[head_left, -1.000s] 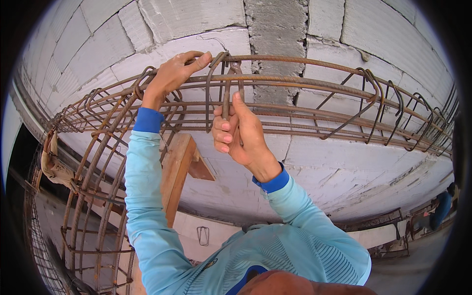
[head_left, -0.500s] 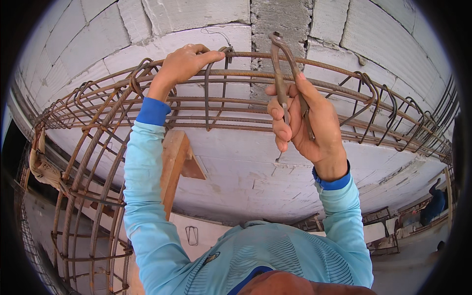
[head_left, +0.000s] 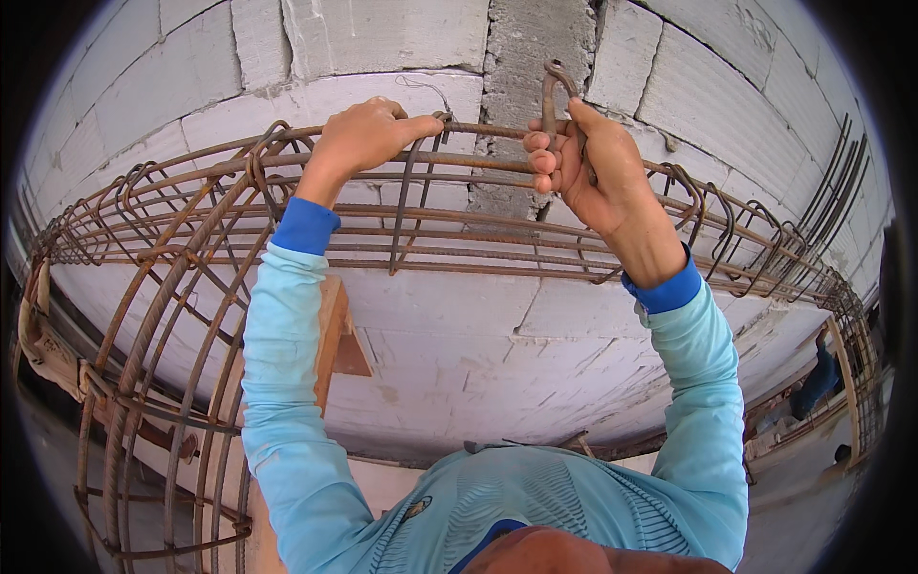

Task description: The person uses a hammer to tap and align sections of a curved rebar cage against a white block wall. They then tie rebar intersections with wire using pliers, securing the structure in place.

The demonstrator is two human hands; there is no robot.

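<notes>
A long cage of rusty rebar (head_left: 478, 239) runs across the view in front of a white block wall. My left hand (head_left: 363, 139) grips the top bar of the cage beside a loose stirrup (head_left: 411, 206) that hangs down from it. My right hand (head_left: 583, 163) is closed on a bent rusty stirrup (head_left: 552, 96), held upright at the top bars, its hooked end sticking up above my fingers. Both arms wear light blue sleeves with dark blue cuffs.
The white block wall (head_left: 382, 38) has a grey concrete column (head_left: 535, 38) in it. A wooden brace (head_left: 335, 335) stands under the cage at left. More stirrups (head_left: 727, 220) ring the cage toward the right. Another person (head_left: 820, 378) is far off at right.
My right hand has carried the stirrup up and to the right, from beside the left hand to the top bars near the column. The left hand has stayed on the top bar.
</notes>
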